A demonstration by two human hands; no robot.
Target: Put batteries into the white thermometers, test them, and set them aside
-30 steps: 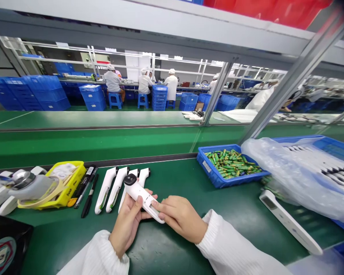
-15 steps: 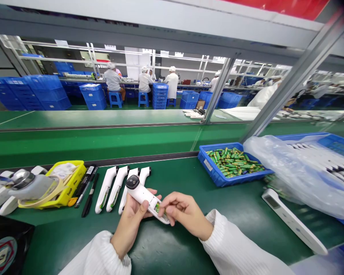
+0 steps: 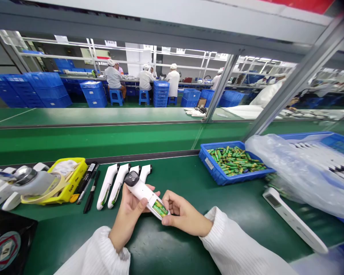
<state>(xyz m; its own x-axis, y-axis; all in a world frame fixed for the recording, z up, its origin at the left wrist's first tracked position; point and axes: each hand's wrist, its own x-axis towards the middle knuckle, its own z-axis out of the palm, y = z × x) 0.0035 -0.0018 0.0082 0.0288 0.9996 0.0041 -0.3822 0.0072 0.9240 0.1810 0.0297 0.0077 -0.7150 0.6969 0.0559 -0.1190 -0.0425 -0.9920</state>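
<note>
Left hand (image 3: 129, 214), cupped: thumb across, fingers beneath, gripping a white device (image 3: 141, 193) tilted above the green bench (image 3: 166, 252), green batteries (image 3: 159, 208) exposed in its handle. Right hand (image 3: 188, 216), reaching leftward: fingers curled, thumb extended at the device's lower end; whether pinching, cannot be told.

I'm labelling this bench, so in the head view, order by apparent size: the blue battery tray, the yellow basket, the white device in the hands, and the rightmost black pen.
1. Blue battery tray
2. Yellow basket, partly covered
3. White device, partly hidden
4. Rightmost black pen
</note>
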